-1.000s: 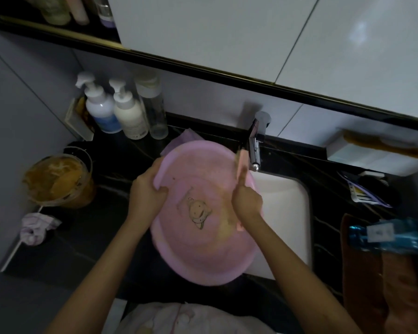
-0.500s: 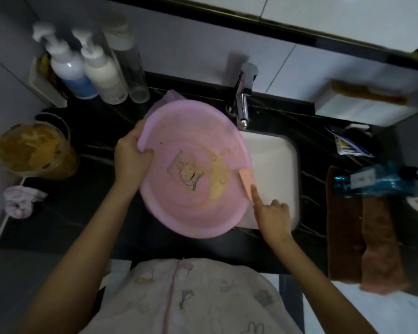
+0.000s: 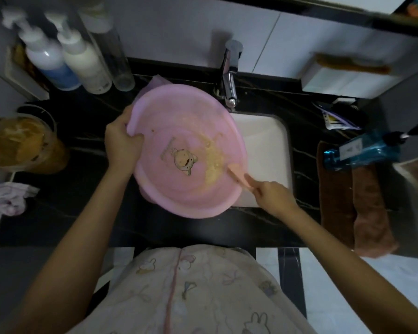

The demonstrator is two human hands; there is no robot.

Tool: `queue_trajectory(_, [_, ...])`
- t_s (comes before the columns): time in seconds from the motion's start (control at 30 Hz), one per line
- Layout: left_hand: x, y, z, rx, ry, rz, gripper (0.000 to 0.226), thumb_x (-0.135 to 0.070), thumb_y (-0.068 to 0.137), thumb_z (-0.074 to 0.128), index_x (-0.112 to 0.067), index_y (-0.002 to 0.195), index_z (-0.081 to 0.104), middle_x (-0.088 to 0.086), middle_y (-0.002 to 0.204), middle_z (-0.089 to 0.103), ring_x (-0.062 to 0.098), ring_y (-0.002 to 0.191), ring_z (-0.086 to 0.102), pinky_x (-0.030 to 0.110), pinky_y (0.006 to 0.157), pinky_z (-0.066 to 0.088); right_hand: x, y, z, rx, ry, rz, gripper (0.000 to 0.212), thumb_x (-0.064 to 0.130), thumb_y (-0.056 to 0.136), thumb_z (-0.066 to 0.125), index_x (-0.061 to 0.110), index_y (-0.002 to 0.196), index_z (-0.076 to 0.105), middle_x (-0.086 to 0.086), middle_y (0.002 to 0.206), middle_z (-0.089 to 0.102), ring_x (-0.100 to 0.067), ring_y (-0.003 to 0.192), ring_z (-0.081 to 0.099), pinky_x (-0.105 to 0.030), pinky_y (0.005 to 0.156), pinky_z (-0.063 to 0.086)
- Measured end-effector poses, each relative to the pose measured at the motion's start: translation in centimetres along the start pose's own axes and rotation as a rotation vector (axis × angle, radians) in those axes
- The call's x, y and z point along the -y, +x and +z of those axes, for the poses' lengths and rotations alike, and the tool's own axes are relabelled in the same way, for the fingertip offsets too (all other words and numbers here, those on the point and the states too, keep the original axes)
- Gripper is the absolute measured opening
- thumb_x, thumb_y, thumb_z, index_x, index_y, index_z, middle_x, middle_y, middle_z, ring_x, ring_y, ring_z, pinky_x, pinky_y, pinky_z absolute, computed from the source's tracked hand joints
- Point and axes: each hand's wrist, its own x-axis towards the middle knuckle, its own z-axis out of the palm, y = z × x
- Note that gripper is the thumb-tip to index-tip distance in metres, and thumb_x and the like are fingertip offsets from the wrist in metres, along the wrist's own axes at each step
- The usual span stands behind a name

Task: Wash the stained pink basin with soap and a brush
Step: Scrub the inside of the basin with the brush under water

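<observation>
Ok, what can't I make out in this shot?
Head view only.
Bristles of the brush: blurred, and its handle end is hidden in the right hand.
Drain of the sink: covered by the basin.
Labels on the bottles: motion blur.
Whether the tap runs: too dim to tell.

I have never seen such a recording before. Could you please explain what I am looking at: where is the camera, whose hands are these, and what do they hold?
There is no machine here. A person wears a camera on the head, so this one picture looks down at their own hands. The left hand grips the rim of the pink basin, which is over a white sink below the tap. The right hand holds a slim pinkish tool, presumably the brush, against a yellowish stain. On the dark counter stand pump bottles and a tub of brownish paste. A blue bottle lies on brown towels.
</observation>
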Motion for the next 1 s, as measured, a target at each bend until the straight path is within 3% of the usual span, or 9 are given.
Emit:
queue_trajectory(0.03, [-0.1,0.1,0.1,-0.009,0.003,0.004,0.053,0.003,0.075,0.051,-0.020,0.121,0.060,0.002,0.109,0.066,0.016,0.102,0.062,0.040,0.086,0.055,0.7,-0.1,-0.1,0.007,0.008,0.019,0.051,0.030,0.100,0.035,0.037,0.148,0.021,-0.015,0.108,0.063,-0.030,0.094,0.061,-0.033,0.071,0.044])
queue_trajectory(0.17, [-0.1,0.3,0.3,-0.008,-0.003,-0.010,0.054,0.003,0.075,0.050,-0.023,0.121,0.060,0.000,0.110,0.066,0.014,0.103,0.062,0.038,0.086,0.055,6.9,-4.5,2.5,0.142,0.240,-0.257,0.050,0.031,0.098,0.039,0.026,0.147,0.029,-0.015,0.103,0.065,-0.030,0.089,0.062,-0.039,0.076,0.050])
queue_trajectory(0.37, [0.5,-0.1,0.2,-0.026,-0.041,-0.007,0.053,0.005,0.072,0.049,-0.018,0.118,0.062,0.003,0.109,0.066,0.015,0.103,0.062,0.037,0.086,0.055,4.4,-3.1,1.0,0.054,0.215,0.104,0.043,0.028,0.099,0.034,0.019,0.141,0.040,-0.016,0.105,0.063,-0.031,0.092,0.060,-0.040,0.079,0.051])
queue_trajectory(0.5, [1.0,-0.1,0.5,-0.029,-0.090,-0.023,0.051,0.003,0.073,0.049,-0.019,0.117,0.063,0.003,0.107,0.067,0.016,0.102,0.063,0.040,0.084,0.056,12.0,-5.8,2.1,0.178,0.537,-0.163,0.038,0.026,0.100,0.037,0.021,0.136,0.047,-0.012,0.106,0.066,-0.022,0.084,0.059,-0.028,0.072,0.045])
queue_trajectory(0.6, [1.6,0.0,0.4,-0.040,-0.123,-0.027,0.055,0.005,0.071,0.047,-0.018,0.118,0.063,0.004,0.107,0.067,0.016,0.102,0.063,0.039,0.084,0.056,9.6,-5.4,1.5,0.136,0.485,-0.018,0.037,0.030,0.099,0.037,0.025,0.134,0.049,-0.011,0.108,0.065,-0.026,0.094,0.061,-0.034,0.081,0.049])
queue_trajectory(0.7, [2.1,0.1,0.4,-0.051,-0.130,-0.038,0.056,0.005,0.070,0.047,-0.018,0.119,0.062,0.005,0.109,0.067,0.017,0.103,0.063,0.040,0.086,0.055,7.4,-6.0,1.2,0.098,0.308,0.190,0.038,0.027,0.098,0.037,0.020,0.134,0.045,-0.014,0.104,0.063,-0.030,0.094,0.061,-0.040,0.079,0.051])
queue_trajectory(0.8, [1.7,0.2,0.8,-0.040,-0.181,-0.017,0.056,0.005,0.071,0.046,-0.015,0.120,0.062,0.005,0.110,0.068,0.017,0.103,0.063,0.036,0.086,0.055,14.1,-6.3,0.6,0.131,0.490,0.007,0.034,0.019,0.098,0.038,0.011,0.130,0.047,-0.017,0.113,0.061,-0.031,0.101,0.058,-0.037,0.083,0.048])
queue_trajectory(0.87, [1.5,-0.1,1.0,-0.033,-0.213,0.009,0.054,0.005,0.073,0.047,-0.014,0.122,0.061,0.006,0.109,0.068,0.016,0.102,0.064,0.032,0.086,0.055,17.9,-6.0,0.9,0.120,0.650,-0.104,0.036,0.018,0.100,0.036,0.007,0.133,0.046,-0.020,0.106,0.061,-0.032,0.095,0.058,-0.037,0.082,0.048])
queue_trajectory(1.0, [2.4,-1.1,0.7,-0.055,-0.222,-0.004,0.052,0.007,0.075,0.045,-0.014,0.119,0.062,0.005,0.108,0.067,0.013,0.101,0.063,0.032,0.086,0.055,13.9,-5.7,2.2,0.111,0.549,0.046,0.036,0.024,0.100,0.033,0.016,0.133,0.046,-0.013,0.103,0.062,-0.031,0.095,0.060,-0.040,0.083,0.050])
